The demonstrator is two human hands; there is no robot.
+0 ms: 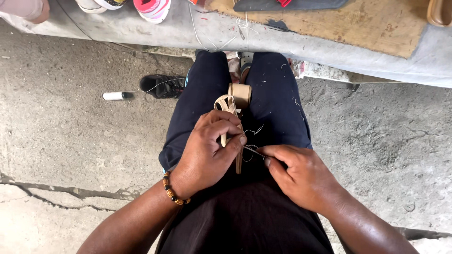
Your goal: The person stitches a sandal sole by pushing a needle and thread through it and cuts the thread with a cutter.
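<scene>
Two hands meet over the person's lap, just below the middle of the view. The left hand [209, 148] is curled closed around a beige strappy sandal [231, 106], thumb and fingers clamping its straps, with a beaded bracelet [173, 190] on the wrist. The sandal stands between the knees, its looped straps and heel part rising toward twelve o'clock from the fist. The right hand [301, 176], at four o'clock from the sandal, has its thumb and forefinger pinched together on a thin pale thread [252, 148] that runs across to the sandal at the left fingertips; the other fingers are folded in. Whether a needle is in that pinch cannot be told.

At ten o'clock from the hands a black sneaker [165, 85] lies on the concrete floor [70, 141], and a white thread spool [115, 96] lies just beyond it toward nine o'clock. At twelve o'clock a low wooden board [367, 26] sits on a grey ledge, with a pink and white shoe [153, 9] at eleven o'clock along the top edge.
</scene>
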